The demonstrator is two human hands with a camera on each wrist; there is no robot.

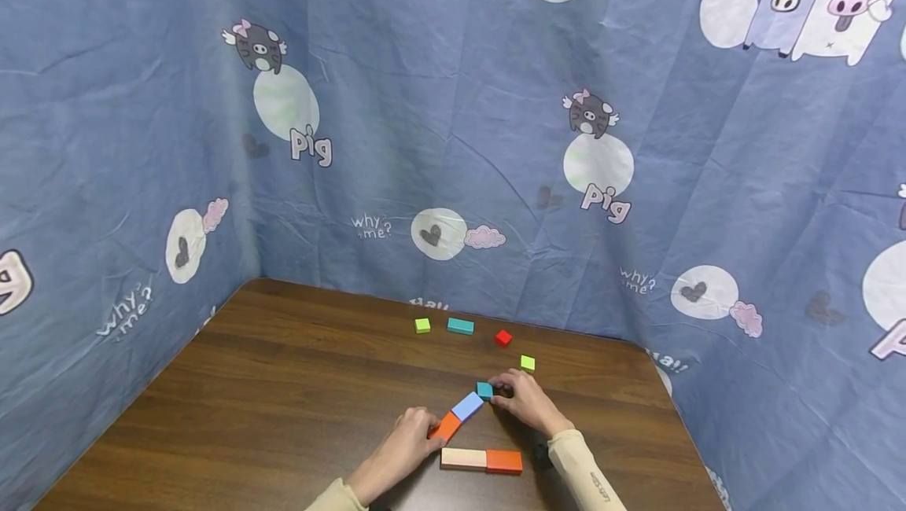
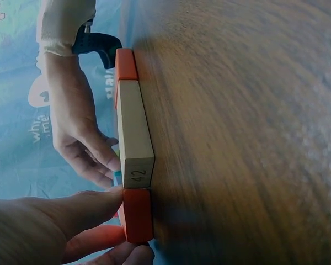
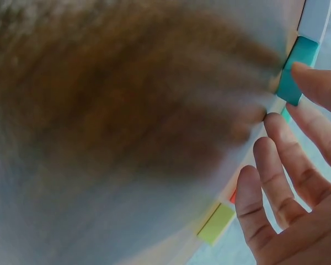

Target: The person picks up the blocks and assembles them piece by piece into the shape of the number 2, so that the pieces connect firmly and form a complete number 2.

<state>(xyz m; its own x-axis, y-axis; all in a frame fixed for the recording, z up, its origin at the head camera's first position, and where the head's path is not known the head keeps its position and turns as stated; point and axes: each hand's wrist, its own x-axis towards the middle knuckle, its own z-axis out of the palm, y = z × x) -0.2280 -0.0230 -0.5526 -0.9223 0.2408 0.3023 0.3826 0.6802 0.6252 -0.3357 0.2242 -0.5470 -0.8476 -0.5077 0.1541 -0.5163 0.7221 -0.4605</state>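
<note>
1. Your left hand (image 1: 403, 444) pinches the near orange block (image 1: 446, 426), its thumb on one side and fingers on the other; the grip looks meant to steady that end of the slanting row.
2. The blue block (image 1: 468, 406) lies end to end with it, so any push on the orange block probably carries into the blue one.
3. Your right hand (image 1: 529, 403) holds the small teal block (image 1: 484, 391) at the blue block's far end, between thumb and index finger; the light fingertip hold seems suited to lining it up. The other fingers spread away from it.
4. Your hands are apart, one at each end of that row.
5. Just beside the row, on your side, the plain wooden block (image 1: 463, 459) and the second orange block (image 1: 504, 462) lie end to end, neither one held.
6. The loose pieces lie farther off on the table (image 1: 283, 385), perhaps to leave you elbow room: two green blocks (image 1: 422, 326) (image 1: 528, 363), a long teal block (image 1: 461, 326) and a red block (image 1: 503, 338).
7. Your left fingers hide part of the near orange block. Whether the teal and blue blocks fully touch is hard to tell; the right wrist view is badly blurred across its middle.
</note>
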